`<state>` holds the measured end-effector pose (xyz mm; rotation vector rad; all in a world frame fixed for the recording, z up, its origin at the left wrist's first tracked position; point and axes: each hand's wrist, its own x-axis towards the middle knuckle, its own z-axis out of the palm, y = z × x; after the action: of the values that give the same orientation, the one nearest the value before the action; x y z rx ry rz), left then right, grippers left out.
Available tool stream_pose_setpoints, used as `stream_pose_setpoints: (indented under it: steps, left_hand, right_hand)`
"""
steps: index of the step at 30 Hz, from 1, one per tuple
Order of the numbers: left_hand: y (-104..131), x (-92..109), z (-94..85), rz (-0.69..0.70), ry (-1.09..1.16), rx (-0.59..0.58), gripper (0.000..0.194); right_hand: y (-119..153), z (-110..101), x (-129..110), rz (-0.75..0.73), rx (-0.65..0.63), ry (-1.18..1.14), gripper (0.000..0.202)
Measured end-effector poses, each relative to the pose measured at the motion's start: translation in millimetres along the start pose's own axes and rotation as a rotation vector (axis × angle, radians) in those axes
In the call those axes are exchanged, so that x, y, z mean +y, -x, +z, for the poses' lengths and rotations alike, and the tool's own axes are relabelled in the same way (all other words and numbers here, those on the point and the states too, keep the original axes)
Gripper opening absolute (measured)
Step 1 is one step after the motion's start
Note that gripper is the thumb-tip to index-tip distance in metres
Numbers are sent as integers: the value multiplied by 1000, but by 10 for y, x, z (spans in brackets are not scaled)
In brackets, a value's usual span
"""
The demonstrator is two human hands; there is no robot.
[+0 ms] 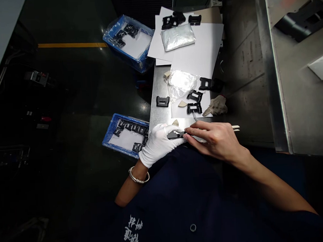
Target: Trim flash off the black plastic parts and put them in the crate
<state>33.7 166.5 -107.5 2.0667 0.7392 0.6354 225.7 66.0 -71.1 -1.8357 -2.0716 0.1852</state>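
My left hand [160,142], in a white glove, is closed around a small black plastic part [175,134] close to my body. My bare right hand [215,138] pinches the right end of the same part with thumb and fingertips; whether a small tool is also in it is hidden. Just beyond my hands, a thin curved metal piece [195,115] shows beside a black frame-shaped part [194,108]. Another such part [163,101] lies on the bare metal bench to the left. Pale tip-shaped scraps [182,104] lie close by.
White paper sheets [196,61] cover much of the metal bench [159,81], with clear plastic bags [178,37] and more black parts. A grey crumpled glove or cloth [216,105] lies right. Blue bins [108,138] with black parts stand left. A metal cabinet edge [277,93] rises right.
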Motion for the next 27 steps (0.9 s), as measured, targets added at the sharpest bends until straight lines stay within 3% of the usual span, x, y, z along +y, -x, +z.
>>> stream_pose_setpoints:
  steps: [27]
  left_hand:
    - [63, -34, 58, 98, -65, 5, 19]
  right_hand:
    - [8, 64, -8, -85, 56, 111, 29]
